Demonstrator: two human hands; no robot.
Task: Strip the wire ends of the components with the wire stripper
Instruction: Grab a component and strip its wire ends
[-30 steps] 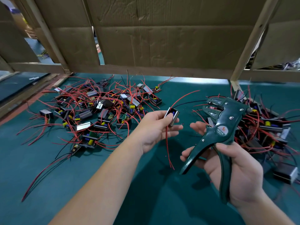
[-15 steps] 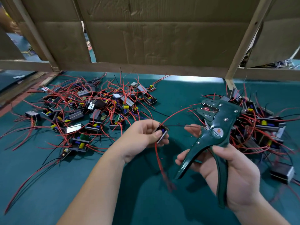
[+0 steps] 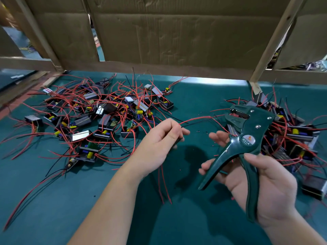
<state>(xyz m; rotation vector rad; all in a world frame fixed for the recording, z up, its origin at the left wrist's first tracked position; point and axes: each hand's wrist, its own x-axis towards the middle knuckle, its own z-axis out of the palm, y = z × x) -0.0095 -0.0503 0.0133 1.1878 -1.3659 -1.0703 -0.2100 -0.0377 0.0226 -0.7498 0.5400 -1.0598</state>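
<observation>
My right hand grips the handles of a dark green wire stripper, its jaws pointing up and left. My left hand is curled round a small component, which is mostly hidden inside the fist. From that fist a red wire and a black wire run right toward the stripper's jaws; whether their tips are inside the jaws I cannot tell. Two more red wires hang down below my left hand.
A big tangle of black components with red and black wires covers the green table at left. A second pile lies behind the stripper at right. A cardboard and wooden frame wall closes the back.
My left hand has turned the component into its fist and brought the red and black wires up to the stripper's jaws. The stripper stays in my right hand.
</observation>
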